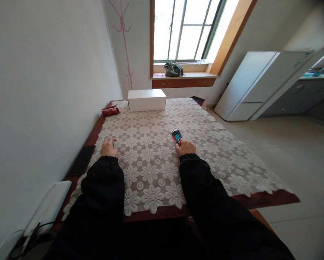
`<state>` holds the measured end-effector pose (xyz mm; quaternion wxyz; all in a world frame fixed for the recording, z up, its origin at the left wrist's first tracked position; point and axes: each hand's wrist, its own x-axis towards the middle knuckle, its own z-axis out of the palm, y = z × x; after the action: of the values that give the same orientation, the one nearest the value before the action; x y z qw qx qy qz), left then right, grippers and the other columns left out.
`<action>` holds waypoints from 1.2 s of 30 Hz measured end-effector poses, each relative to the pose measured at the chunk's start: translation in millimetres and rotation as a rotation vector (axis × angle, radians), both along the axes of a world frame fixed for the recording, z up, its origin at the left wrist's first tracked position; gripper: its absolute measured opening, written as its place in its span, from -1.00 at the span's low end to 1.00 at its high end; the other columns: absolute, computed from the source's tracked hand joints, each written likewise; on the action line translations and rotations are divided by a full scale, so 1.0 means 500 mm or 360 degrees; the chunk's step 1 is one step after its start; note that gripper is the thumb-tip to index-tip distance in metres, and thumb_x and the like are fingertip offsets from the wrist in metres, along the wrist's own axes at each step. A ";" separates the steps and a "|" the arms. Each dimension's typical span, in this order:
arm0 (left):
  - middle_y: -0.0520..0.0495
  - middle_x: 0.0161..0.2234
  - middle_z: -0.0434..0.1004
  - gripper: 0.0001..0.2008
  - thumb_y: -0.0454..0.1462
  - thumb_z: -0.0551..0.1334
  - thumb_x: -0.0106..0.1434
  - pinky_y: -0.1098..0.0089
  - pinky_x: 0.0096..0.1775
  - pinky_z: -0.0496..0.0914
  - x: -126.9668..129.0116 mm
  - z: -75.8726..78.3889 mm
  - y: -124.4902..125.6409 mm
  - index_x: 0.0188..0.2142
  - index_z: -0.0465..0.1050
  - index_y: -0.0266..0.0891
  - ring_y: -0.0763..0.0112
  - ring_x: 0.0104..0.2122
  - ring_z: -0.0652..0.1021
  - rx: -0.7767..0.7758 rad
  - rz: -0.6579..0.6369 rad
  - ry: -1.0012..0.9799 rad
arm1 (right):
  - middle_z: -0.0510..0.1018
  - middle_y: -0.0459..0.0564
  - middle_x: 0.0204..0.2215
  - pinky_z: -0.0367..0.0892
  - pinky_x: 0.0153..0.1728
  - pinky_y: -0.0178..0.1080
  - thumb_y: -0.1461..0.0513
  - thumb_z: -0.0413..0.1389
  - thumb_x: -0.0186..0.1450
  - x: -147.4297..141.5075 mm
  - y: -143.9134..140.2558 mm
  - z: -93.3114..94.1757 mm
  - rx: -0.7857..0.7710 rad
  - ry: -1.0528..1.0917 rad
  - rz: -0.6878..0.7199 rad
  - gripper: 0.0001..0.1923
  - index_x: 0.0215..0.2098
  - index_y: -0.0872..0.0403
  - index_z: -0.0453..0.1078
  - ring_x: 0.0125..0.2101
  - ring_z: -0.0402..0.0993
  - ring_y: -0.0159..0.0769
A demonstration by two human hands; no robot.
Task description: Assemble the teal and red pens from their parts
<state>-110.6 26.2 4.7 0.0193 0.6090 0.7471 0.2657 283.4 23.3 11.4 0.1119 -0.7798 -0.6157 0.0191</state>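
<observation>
My right hand (185, 147) rests on the lace tablecloth (156, 159) and grips a bundle of red and teal pens (176, 135), whose tips stick out beyond my fingers toward the window. My left hand (109, 147) lies on the cloth to the left with its fingers curled; a small dark thing shows at its fingertips, too small to identify. Both arms are in black sleeves. A white rectangular box (146, 99) stands at the far end of the table.
A red packet (110, 111) lies left of the box. A black flat object (82, 160) sits on the wooden table's left edge by the wall. A white device (46, 207) with cables is below it. A white refrigerator (256, 85) stands at right, a bag (173, 69) on the windowsill.
</observation>
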 end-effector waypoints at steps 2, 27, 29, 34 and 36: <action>-0.16 0.09 0.38 -0.56 -0.52 0.15 0.05 0.29 0.04 0.40 0.009 -0.001 0.003 -0.09 0.49 -0.21 0.23 -0.03 0.51 0.0060 -0.0043 -0.0095 | 0.59 0.11 -0.28 0.22 -0.18 -0.18 0.12 0.06 0.30 0.001 0.000 -0.001 0.0007 0.0018 0.0002 -0.80 -0.26 0.07 0.44 -0.21 0.50 -0.11; -0.15 0.07 0.49 -0.65 -0.48 0.23 0.05 0.42 -0.22 0.53 0.082 -0.028 0.015 -0.15 0.49 -0.23 0.33 -0.18 0.62 0.0027 -0.0363 -0.1013 | 0.56 0.09 -0.23 0.21 -0.23 -0.23 0.10 0.08 0.30 0.011 0.004 -0.005 -0.0013 0.0061 -0.0033 -0.80 -0.28 0.07 0.41 -0.19 0.48 -0.15; -0.17 0.04 0.51 -0.63 -0.46 0.25 0.04 0.38 -0.18 0.53 0.091 -0.027 0.013 -0.12 0.48 -0.23 0.29 -0.15 0.62 -0.0049 -0.0398 -0.1217 | 0.56 0.10 -0.23 0.21 -0.23 -0.22 0.09 0.08 0.29 0.011 0.005 -0.007 0.0000 0.0075 -0.0024 -0.78 -0.25 0.08 0.40 -0.19 0.48 -0.13; -0.28 0.07 0.48 -0.51 -0.40 0.39 -0.06 0.27 -0.09 0.51 0.116 -0.025 0.010 -0.08 0.41 -0.30 0.20 -0.08 0.60 -0.0205 -0.0517 -0.1734 | 0.56 0.10 -0.23 0.22 -0.23 -0.20 0.10 0.09 0.29 0.011 0.003 -0.007 0.0048 0.0092 -0.0001 -0.75 -0.17 0.09 0.37 -0.19 0.48 -0.11; -0.29 0.08 0.48 -0.49 -0.39 0.42 -0.07 0.26 -0.08 0.51 0.123 -0.024 0.008 -0.08 0.40 -0.29 0.20 -0.09 0.60 -0.0267 -0.0559 -0.1870 | 0.56 0.11 -0.23 0.21 -0.23 -0.21 0.11 0.09 0.29 0.011 0.002 -0.006 0.0061 0.0097 0.0007 -0.77 -0.17 0.09 0.36 -0.20 0.48 -0.12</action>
<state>-49.4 30.0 -7.2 0.5186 0.4713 0.5185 0.4900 288.7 24.4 8.6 0.1455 -0.7753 -0.6138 0.0315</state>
